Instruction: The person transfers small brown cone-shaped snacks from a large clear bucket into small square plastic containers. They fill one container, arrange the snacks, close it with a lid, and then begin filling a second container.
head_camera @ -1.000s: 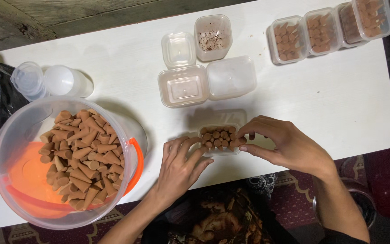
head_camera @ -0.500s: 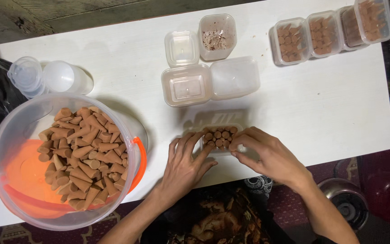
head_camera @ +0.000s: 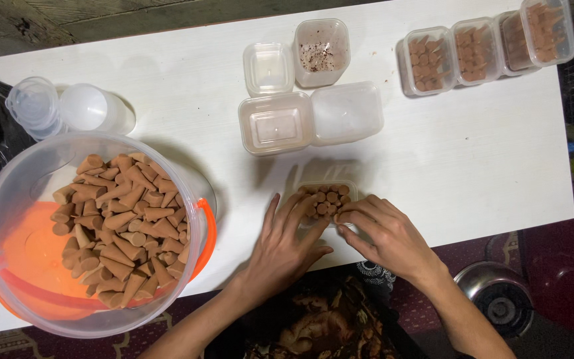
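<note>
— Head view: where are the hands?
— Both at the small clear box of brown cones near the table front edge. Left hand fingers spread, tips touching the box.
— And the right hand?
— Fingers bent close together, tips on the cones.

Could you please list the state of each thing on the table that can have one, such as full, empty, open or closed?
Small box: open, nearly filled with upright cones, both hands on it.
Left hand: flat, fingers at the box.
Right hand: fingertips at the box edge.
Bucket: open, holding a heap of cones.
Four boxes at far right: filled with cones.
Tall tub: open, only crumbs.
Two boxes in the middle: open, empty.
</note>
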